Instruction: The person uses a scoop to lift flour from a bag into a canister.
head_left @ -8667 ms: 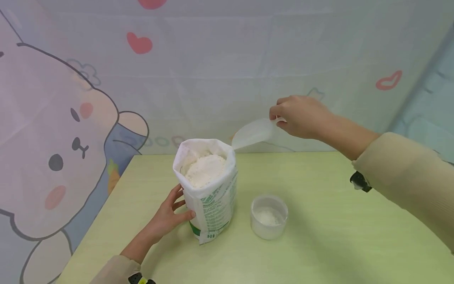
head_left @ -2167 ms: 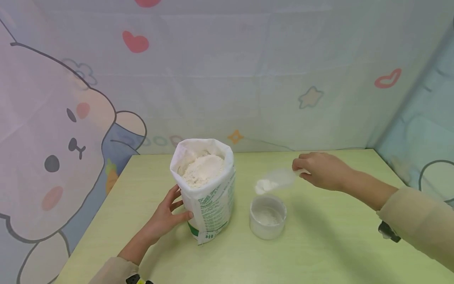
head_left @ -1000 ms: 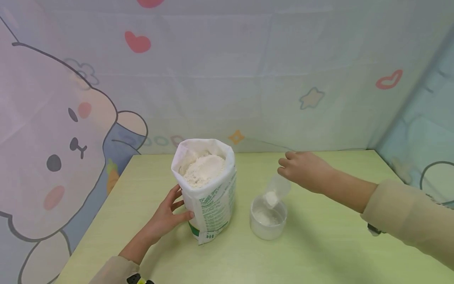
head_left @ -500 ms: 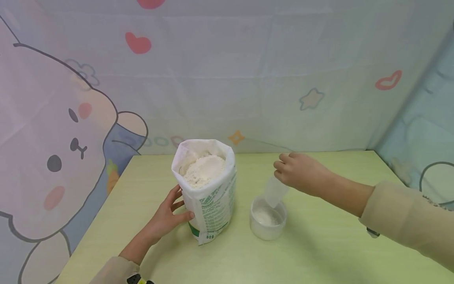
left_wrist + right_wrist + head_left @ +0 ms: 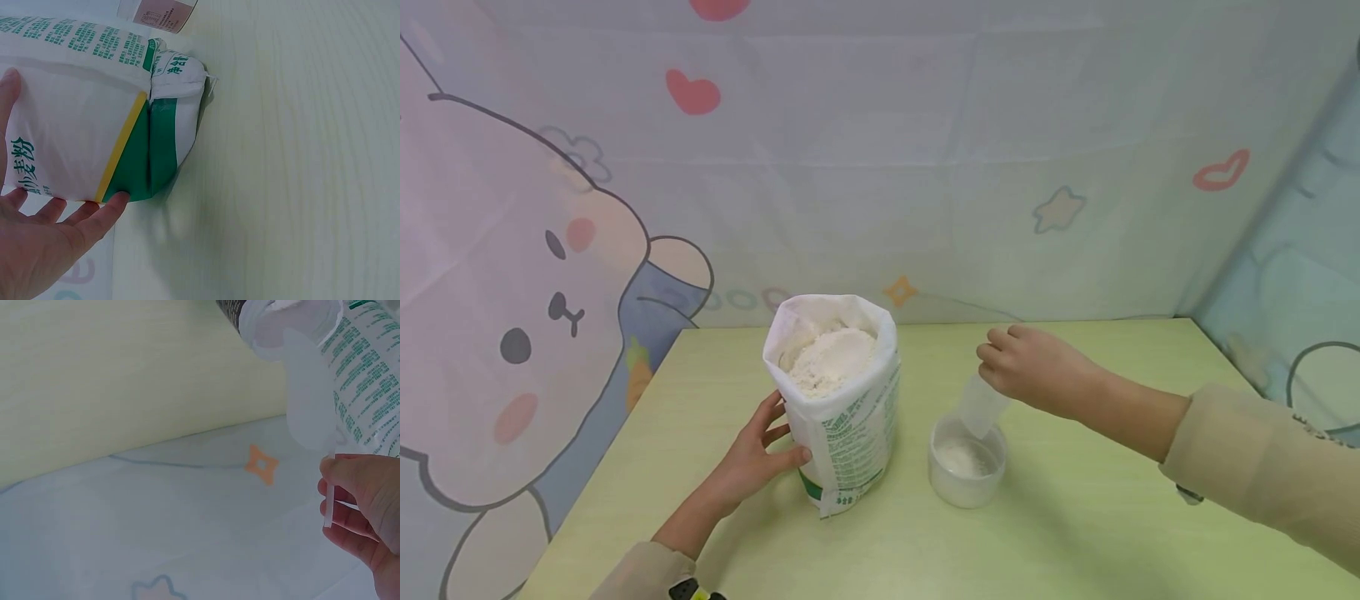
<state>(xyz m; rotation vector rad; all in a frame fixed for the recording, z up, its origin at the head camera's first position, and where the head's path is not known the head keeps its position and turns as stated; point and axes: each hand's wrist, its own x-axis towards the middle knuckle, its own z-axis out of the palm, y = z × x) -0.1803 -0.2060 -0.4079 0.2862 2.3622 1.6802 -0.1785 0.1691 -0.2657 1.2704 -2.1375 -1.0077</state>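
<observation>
A white flour bag [image 5: 850,450] with green print stands upright on the table, its top rolled open and flour [image 5: 831,358] showing inside. My left hand [image 5: 748,467] holds its lower left side, thumb on one face and fingers spread along another; the left wrist view shows the fingertips [image 5: 115,199] against the bag's edge. To the right of the bag sits a small round translucent tub [image 5: 958,492] with some flour in it. My right hand [image 5: 1037,371] pinches the handle of a translucent plastic scoop [image 5: 309,394], tilted steeply with its tip down at the tub's mouth.
The pale yellow-green table [image 5: 1112,517] ends at a printed cloth backdrop [image 5: 850,192] behind the bag. In the left wrist view, the tub's brown-pink label [image 5: 164,14] shows beyond the bag.
Earlier the scoop was at the bag's mouth, then carried flour over to the tub. It has tipped down and its flour has dropped into the tub. The left hand has stayed on the bag.
</observation>
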